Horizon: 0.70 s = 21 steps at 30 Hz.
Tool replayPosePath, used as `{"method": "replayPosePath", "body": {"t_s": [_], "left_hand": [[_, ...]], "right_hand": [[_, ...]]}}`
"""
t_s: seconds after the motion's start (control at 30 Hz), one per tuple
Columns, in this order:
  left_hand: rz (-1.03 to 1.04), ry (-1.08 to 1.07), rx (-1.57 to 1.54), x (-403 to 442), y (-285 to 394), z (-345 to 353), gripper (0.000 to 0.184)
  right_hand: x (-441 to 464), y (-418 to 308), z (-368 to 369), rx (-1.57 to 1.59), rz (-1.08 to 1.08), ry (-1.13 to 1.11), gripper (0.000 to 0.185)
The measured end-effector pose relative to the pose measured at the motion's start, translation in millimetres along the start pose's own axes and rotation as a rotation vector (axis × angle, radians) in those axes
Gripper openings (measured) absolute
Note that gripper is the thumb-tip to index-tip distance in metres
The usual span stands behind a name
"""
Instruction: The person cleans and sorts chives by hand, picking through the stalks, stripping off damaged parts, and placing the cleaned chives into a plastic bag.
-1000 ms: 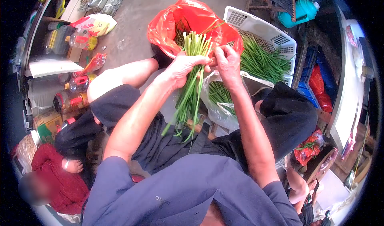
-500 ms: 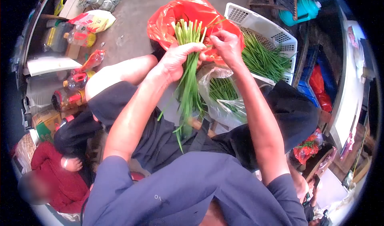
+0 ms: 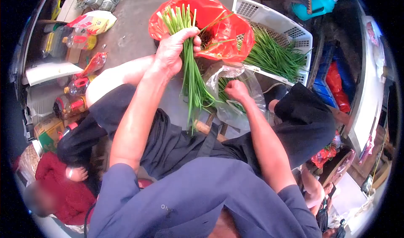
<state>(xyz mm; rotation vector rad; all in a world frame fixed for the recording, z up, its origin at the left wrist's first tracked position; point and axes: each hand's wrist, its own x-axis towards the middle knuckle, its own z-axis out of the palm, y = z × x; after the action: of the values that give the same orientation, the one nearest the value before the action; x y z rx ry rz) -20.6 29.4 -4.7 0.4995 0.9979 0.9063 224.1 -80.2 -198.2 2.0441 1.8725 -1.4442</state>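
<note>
My left hand (image 3: 174, 48) is wrapped round a bunch of long green stalks (image 3: 191, 80), pale cut ends up and leaves hanging down. Behind it stands an open red plastic bag (image 3: 229, 31) with dark scraps inside. My right hand (image 3: 236, 90) is closed at a clear plastic bag (image 3: 242, 119) that holds more green stalks (image 3: 223, 90); whether its fingers grip anything is hidden. Beyond, a white plastic basket (image 3: 269, 14) holds a heap of the same greens (image 3: 275, 54).
Bottles (image 3: 80, 40) and a cardboard box (image 3: 48, 132) stand at the left. A person in a red top (image 3: 67, 191) is at the lower left. A blue crate (image 3: 322, 76) and a teal jug (image 3: 313, 6) lie to the right. Another person's arm (image 3: 311, 187) shows at the lower right.
My right hand has left the tops of the stalks and moved down to the clear bag. My left hand, still round the bunch, has shifted up and left.
</note>
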Motion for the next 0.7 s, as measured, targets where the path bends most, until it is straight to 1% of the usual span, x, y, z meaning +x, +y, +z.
{"method": "replayPosePath", "body": {"t_s": [0.03, 0.1, 0.13, 0.2, 0.23, 0.3, 0.33, 0.43, 0.47, 0.5, 0.57, 0.6, 0.67, 0.7], "left_hand": [[-0.004, 0.005, 0.001, 0, -1, 0, 0.015], [0.000, -0.005, 0.025, 1, -2, 1, 0.014], [-0.006, 0.003, 0.027, 1, -2, 2, 0.014], [0.056, 0.049, 0.099, 0, -3, 6, 0.014], [0.050, 0.053, 0.101, -1, -2, 8, 0.014], [0.075, 0.064, 0.166, -2, -2, 10, 0.015], [0.062, 0.063, 0.187, -3, -1, 11, 0.016], [0.026, 0.077, 0.199, -3, -1, 10, 0.017], [0.013, 0.081, 0.198, -3, 0, 9, 0.018], [0.009, 0.084, 0.200, -2, -1, 9, 0.018], [0.030, 0.083, 0.194, -2, -2, 9, 0.018], [0.029, 0.081, 0.193, -2, -2, 9, 0.018], [0.027, 0.086, 0.207, -4, -1, 12, 0.017], [0.030, 0.080, 0.206, -4, -1, 12, 0.017]], "right_hand": [[6, 1, 5, 0.003, 0.001, -0.006, 0.020], [19, -4, 16, -0.038, -0.049, 0.179, 0.024], [21, -10, 21, -0.034, -0.049, 0.170, 0.024], [27, -16, 31, 0.206, -0.138, 0.390, 0.033], [31, -17, 35, 0.209, -0.135, 0.385, 0.033], [38, -23, 40, 0.010, -0.174, 0.378, 0.042], [34, -26, 42, -0.005, -0.117, 0.394, 0.040], [33, -33, 47, 0.004, -0.098, 0.410, 0.036], [31, -33, 47, -0.020, -0.059, 0.342, 0.033], [32, -32, 50, -0.017, -0.058, 0.339, 0.033], [35, -29, 51, 0.006, -0.095, 0.435, 0.031], [35, -29, 48, 0.005, -0.093, 0.436, 0.031], [33, -28, 39, -0.031, -0.107, 0.352, 0.033], [32, -29, 33, -0.034, -0.106, 0.357, 0.033]]}}
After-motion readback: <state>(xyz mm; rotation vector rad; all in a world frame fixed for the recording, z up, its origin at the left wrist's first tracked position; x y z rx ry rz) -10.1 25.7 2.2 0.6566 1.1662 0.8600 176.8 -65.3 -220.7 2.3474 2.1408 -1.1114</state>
